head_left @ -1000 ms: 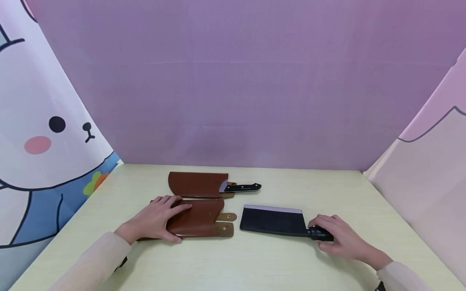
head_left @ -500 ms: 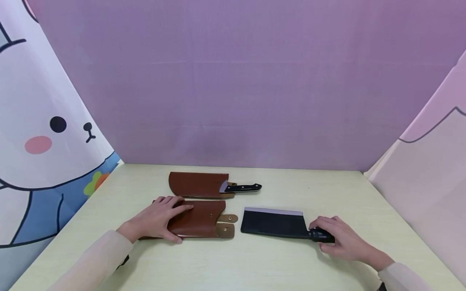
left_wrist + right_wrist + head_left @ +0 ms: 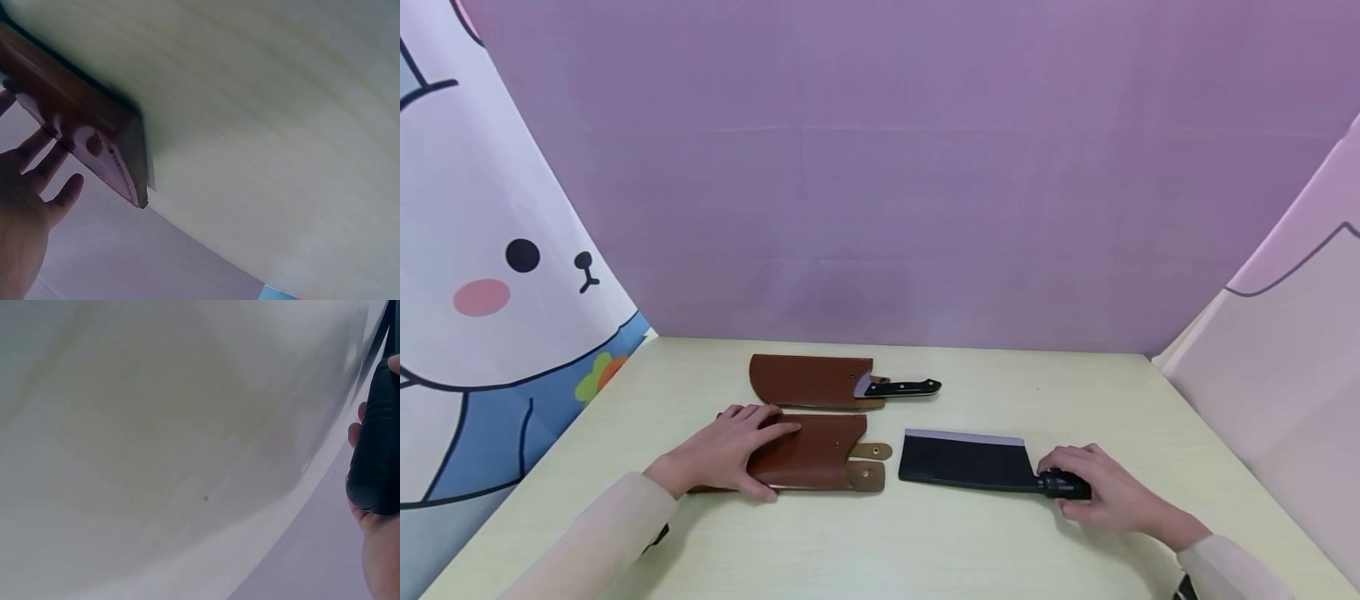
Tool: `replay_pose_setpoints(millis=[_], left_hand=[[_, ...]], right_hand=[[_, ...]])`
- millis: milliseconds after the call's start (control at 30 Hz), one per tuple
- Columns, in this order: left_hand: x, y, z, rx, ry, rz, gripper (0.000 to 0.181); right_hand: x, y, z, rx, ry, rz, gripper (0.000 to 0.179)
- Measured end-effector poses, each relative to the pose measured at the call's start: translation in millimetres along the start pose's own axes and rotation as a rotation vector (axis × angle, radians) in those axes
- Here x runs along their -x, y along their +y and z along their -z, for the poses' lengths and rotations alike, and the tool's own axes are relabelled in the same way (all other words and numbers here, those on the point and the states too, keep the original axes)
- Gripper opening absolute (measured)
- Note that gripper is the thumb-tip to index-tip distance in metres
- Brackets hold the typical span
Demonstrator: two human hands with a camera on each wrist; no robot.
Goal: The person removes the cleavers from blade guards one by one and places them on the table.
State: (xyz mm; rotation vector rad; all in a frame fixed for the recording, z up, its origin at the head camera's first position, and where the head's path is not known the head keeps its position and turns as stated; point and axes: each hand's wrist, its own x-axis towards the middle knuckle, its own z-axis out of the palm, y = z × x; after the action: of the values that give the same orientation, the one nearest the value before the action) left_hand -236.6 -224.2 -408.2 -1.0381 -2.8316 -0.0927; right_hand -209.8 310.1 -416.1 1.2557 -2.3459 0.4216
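The black cleaver (image 3: 966,461) is right of the table's middle, with its blade pointing left. The right hand (image 3: 1108,492) has its fingers curled around the handle (image 3: 1067,486). Just beside the blade, but apart, lies a brown cover (image 3: 816,454) with two straps. On its left part rests the left hand (image 3: 722,450), fingers spread and not clenched. Behind, a small knife (image 3: 902,388) sits partly inside another cover (image 3: 805,382). All are before a purple cloth (image 3: 887,167) at the far edge of the table (image 3: 850,550).
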Motion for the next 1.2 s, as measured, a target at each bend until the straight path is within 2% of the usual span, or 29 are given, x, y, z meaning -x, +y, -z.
replay_pose_setpoints(millis=[467,1200], left_hand=[[-0.1,0.5,1.9,0.019,-0.020,0.004,0.094],[-1.2,-0.9,3.1,0.067,-0.062,0.003,0.091]], right_hand=[[-1.4,5.7,1.1,0.023,-0.064,-0.079,0.050],[-1.7,8.0,0.3,0.044,-0.122,-0.106,0.047]])
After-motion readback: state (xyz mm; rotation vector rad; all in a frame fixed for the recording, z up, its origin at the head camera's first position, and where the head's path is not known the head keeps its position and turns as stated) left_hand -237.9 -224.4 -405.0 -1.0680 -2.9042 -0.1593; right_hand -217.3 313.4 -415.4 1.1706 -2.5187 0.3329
